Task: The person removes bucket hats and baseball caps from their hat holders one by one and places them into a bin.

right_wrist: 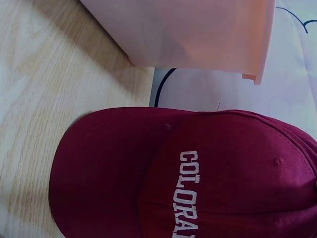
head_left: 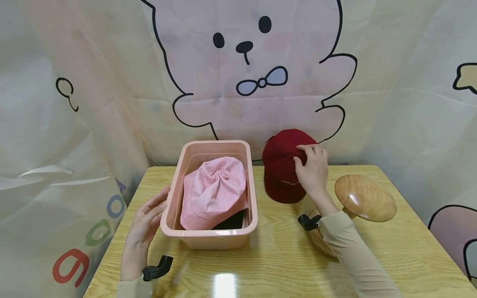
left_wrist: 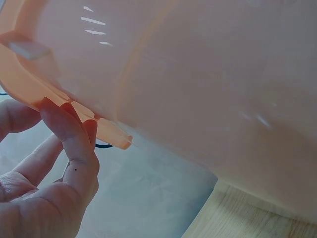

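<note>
On the left of the table stands a pink plastic bin [head_left: 208, 239], with a pink cap [head_left: 214, 186] inside it. Something black [head_left: 231, 222] shows under the cap. My left hand [head_left: 147, 223] holds the bin's left rim, its bent fingertips [left_wrist: 59, 111] against the lip in the left wrist view. To the right of the bin is a dark red cap [head_left: 285, 165], brim toward me, with white lettering [right_wrist: 186, 191] on its front. My right hand [head_left: 314, 167] grips its crown from the right, thumb and fingers curved on the cloth; the right wrist view barely shows the hand.
A wooden stand with a rounded top [head_left: 365, 198] is on the right of the table [head_left: 275, 265], its base [head_left: 321, 240] partly behind my right forearm. Behind the table hangs a cloth [head_left: 249, 111] with a cartoon bear. A black wrist mount [head_left: 158, 269] sits at my left wrist.
</note>
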`<state>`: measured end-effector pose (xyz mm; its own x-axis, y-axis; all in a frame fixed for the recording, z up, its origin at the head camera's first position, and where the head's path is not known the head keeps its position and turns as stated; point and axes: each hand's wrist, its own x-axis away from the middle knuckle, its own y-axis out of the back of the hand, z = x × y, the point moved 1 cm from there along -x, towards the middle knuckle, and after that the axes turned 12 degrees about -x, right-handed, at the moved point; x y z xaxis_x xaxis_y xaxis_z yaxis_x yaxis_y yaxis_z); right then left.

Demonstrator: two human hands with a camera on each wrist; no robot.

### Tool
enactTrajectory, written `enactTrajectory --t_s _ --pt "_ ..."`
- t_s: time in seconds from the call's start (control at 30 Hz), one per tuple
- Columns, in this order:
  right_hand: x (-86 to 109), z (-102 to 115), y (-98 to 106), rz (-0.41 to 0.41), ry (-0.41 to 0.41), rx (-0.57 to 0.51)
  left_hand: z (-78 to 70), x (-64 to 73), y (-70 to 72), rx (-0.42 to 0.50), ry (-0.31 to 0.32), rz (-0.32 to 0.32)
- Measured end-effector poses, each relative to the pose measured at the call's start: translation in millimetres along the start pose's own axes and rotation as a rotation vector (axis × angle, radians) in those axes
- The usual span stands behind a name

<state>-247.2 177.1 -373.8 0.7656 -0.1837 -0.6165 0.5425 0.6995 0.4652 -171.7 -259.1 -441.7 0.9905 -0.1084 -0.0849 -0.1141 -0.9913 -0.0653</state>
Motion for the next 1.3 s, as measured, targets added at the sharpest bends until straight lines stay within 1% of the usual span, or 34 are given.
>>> enactTrajectory --t_s 0.43,0.73,0.9,1.0,1.1,1.3 --pt "-1.3 0 -3 -0.053 0.029 -0.018 1.2 -0.7 0.7 -0.016 0.013 -0.005" --pt "-8.7 4 -3 -0.093 0.037 -0.053 3.1 -1.0 0.8 0.001 -0.027 0.023" --pt "-15.3 8 -3 -0.107 0.034 -0.066 3.4 -1.3 0.6 -0.002 -0.026 0.022" --pt "-19.3 11 -3 -0.121 0.016 -0.077 3.4 -1.3 0.6 -0.003 -0.024 0.021" --pt "-24.8 14 -5 -0.136 -0.019 -0.094 3.2 -1.0 0.8 0.003 -0.028 0.019" --pt "-39.8 23 -4 -0.141 -0.142 -0.105 2.5 -0.8 0.2 0.003 -0.023 0.018"
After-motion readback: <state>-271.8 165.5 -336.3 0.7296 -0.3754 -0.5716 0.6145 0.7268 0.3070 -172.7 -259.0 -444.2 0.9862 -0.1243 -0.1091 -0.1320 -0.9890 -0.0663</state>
